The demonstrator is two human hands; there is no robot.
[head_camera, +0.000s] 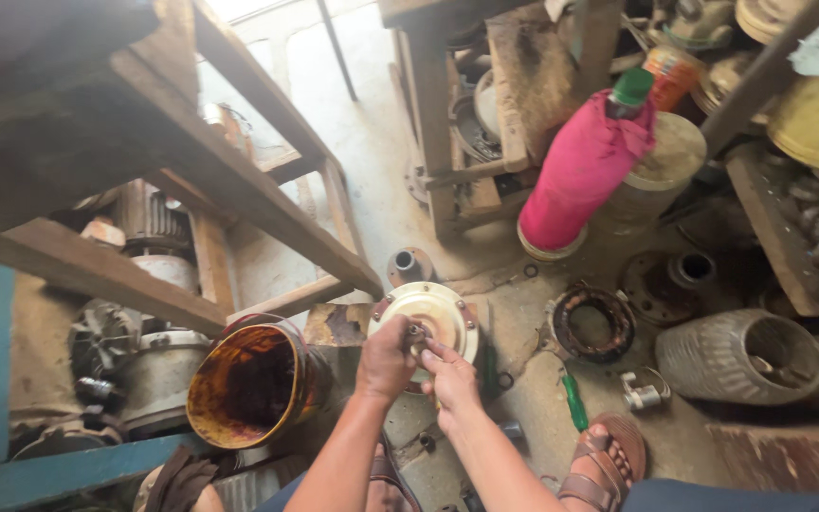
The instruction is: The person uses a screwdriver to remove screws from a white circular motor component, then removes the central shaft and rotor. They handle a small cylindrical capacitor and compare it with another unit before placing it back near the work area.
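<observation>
Seen from above, the left hand [387, 358] and right hand [449, 372] both pinch a small metal part [416, 333] at the centre of a round cream cover [426, 316] (lying flat on the floor [523, 398]), each grip closed narrowly, apparently to steady it.

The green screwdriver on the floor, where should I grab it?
Take the green screwdriver by its green handle, coming from above. It lies flat on the floor between the right hand and the sandalled foot, with open floor around it, so fingers probably fit either side.
</observation>
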